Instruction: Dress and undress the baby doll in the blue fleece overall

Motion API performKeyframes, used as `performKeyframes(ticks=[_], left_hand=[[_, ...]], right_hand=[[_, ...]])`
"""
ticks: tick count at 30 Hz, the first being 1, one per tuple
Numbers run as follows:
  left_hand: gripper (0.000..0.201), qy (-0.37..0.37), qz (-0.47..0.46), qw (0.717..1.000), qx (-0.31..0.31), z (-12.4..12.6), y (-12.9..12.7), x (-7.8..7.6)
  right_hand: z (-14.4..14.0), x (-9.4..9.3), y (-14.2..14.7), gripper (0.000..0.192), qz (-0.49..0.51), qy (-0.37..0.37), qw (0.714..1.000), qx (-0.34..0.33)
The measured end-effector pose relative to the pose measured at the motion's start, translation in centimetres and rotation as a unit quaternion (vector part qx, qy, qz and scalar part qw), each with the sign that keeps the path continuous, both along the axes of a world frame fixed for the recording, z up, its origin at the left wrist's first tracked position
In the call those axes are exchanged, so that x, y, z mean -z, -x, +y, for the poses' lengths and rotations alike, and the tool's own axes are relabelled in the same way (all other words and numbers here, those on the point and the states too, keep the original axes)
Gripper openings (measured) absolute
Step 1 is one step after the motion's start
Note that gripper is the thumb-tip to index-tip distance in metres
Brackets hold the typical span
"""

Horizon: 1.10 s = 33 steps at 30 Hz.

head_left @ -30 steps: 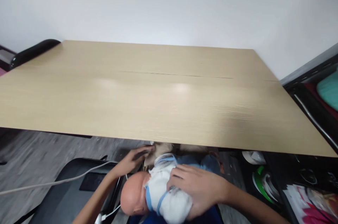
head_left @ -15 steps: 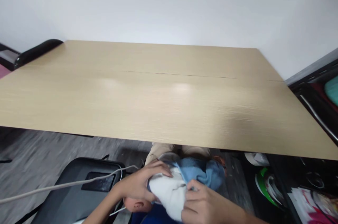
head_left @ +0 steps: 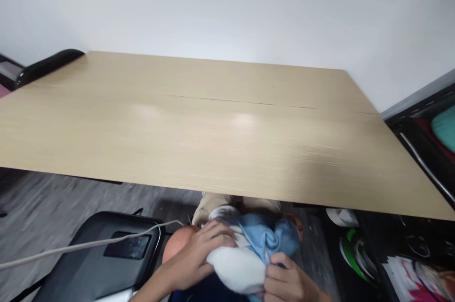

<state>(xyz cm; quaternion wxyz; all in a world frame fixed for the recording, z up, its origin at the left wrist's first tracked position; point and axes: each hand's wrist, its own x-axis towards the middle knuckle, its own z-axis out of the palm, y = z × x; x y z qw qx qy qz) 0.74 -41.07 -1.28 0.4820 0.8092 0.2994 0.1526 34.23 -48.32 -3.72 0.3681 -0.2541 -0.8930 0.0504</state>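
A baby doll lies across my lap below the table edge, its bare round head [head_left: 178, 241] to the left. White cloth [head_left: 236, 269] bulges between my hands, and blue cloth [head_left: 265, 235] bunches over the doll's right-hand end. My left hand [head_left: 204, 251] grips the doll beside its head, fingers curled over the white cloth. With its fingers closed, my right hand [head_left: 287, 279] pinches the edge of the clothing where blue meets white. A small dark bit shows at those fingertips; I cannot make out what it is. The doll's arms are hidden.
A wooden table [head_left: 213, 141] stretches ahead to a white wall. At left, a black chair [head_left: 88, 264] bears a dark phone [head_left: 128, 245], with a pale cable [head_left: 88, 243] crossing over it. Dark shelving at right holds a green-rimmed round item [head_left: 350, 254] and papers [head_left: 408, 273].
My right hand has moved right and slightly down, pulling the clothing. The doll's head has turned and shifted up, hiding its ear. My left hand has slid a little right over the doll.
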Motion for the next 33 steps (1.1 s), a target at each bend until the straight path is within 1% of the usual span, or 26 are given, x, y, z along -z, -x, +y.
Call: performKeyframes(ticks=[2, 4, 6, 7, 8, 9, 10, 12, 13, 14, 15, 16, 17, 18, 19, 20, 22, 23, 25, 27, 30, 31, 33], left_hand=[[0.04, 0.059, -0.038, 0.997, -0.019, 0.0, 1.0, -0.3], [0.031, 0.113, -0.073, 0.99, -0.042, -0.3, 1.9, -0.4], [0.024, 0.122, -0.142, 0.98, -0.06, -0.6, 2.5, -0.3], [0.025, 0.114, -0.18, 0.975, -0.058, -0.7, 2.7, -0.3], [0.027, 0.101, -0.21, 0.971, -0.045, -0.7, 2.8, -0.2], [0.031, 0.09, -0.22, 0.971, -0.024, -0.5, 2.8, -0.3], [0.037, 0.078, -0.211, 0.974, 0.0, -0.3, 2.8, -0.3], [0.056, 0.057, -0.142, 0.987, 0.047, 0.4, 2.8, -0.6], [0.068, 0.05, -0.103, 0.991, 0.066, 0.8, 2.9, -0.7], [0.082, 0.049, -0.073, 0.993, 0.081, 1.3, 2.8, -0.8], [0.095, 0.054, -0.056, 0.993, 0.085, 1.7, 2.8, -0.8], [0.104, 0.064, -0.051, 0.994, 0.078, 2.2, 2.6, -0.8], [0.106, 0.078, -0.048, 0.994, 0.058, 2.6, 2.4, -0.7], [0.1, 0.085, -0.038, 0.995, 0.021, 3.0, 2.1, -0.5], [0.089, 0.085, -0.009, 0.996, -0.023, 3.4, 1.7, -0.4], [0.077, 0.081, 0.041, 0.994, -0.065, 3.7, 1.3, -0.2], [0.054, 0.064, 0.171, 0.975, -0.124, 4.3, 0.5, 0.1], [0.048, 0.052, 0.228, 0.961, -0.147, 4.5, 0.2, 0.1], [0.048, 0.042, 0.291, 0.939, -0.179, 4.7, 0.0, -0.1], [0.056, 0.057, 0.311, 0.929, -0.194, 4.7, -0.1, -0.5], [0.066, 0.095, 0.333, 0.922, -0.171, 4.2, -0.4, -1.4], [0.065, 0.1, 0.338, 0.922, -0.161, 4.0, -0.7, -1.6], [0.055, 0.103, 0.336, 0.925, -0.145, 3.5, -1.5, -2.1]], right_hand=[[-1.4, 2.2, -1.0, 0.053, 0.027, 0.015, 0.999, 0.011], [-2.1, 3.9, -2.2, 0.049, 0.038, 0.053, 0.998, 0.019], [-2.2, 4.8, -3.2, 0.038, 0.093, 0.101, 0.989, 0.045], [-1.9, 4.8, -3.6, 0.029, 0.126, 0.135, 0.981, 0.052], [-1.5, 4.5, -4.1, 0.018, 0.147, 0.177, 0.971, 0.059], [-0.9, 4.0, -4.4, 0.011, 0.158, 0.223, 0.959, 0.068], [-0.2, 3.3, -4.8, 0.018, 0.159, 0.273, 0.946, 0.071], [1.8, 1.3, -5.1, 0.038, 0.141, 0.383, 0.91, 0.065], [3.1, 0.3, -4.9, 0.045, 0.129, 0.443, 0.886, 0.044], [4.5, -0.7, -4.6, 0.049, 0.105, 0.509, 0.854, 0.015], [6.0, -1.6, -4.0, 0.049, 0.071, 0.562, 0.824, -0.002], [7.6, -2.2, -3.2, 0.051, 0.039, 0.591, 0.805, 0.005], [9.1, -2.6, -2.2, 0.051, 0.002, 0.604, 0.797, 0.016], [10.7, -2.8, -1.1, 0.05, -0.041, 0.604, 0.795, 0.013], [12.1, -2.6, 0.2, 0.05, -0.076, 0.604, 0.793, 0.008], [13.4, -2.3, 1.5, 0.046, -0.101, 0.607, 0.789, 0.005], [15.6, -1.1, 4.2, 0.038, -0.159, 0.606, 0.779, -0.019], [16.5, -0.4, 5.5, 0.032, -0.178, 0.604, 0.776, -0.03], [17.7, 1.1, 7.8, 0.018, -0.198, 0.609, 0.767, -0.037], [18.4, 2.3, 9.9, 0.019, -0.193, 0.618, 0.761, -0.029], [18.7, 4.0, 12.2, 0.023, -0.175, 0.623, 0.762, -0.007], [18.6, 4.4, 12.6, 0.022, -0.169, 0.619, 0.767, 0.007], [18.5, 5.3, 12.9, 0.023, -0.162, 0.603, 0.78, 0.041]])
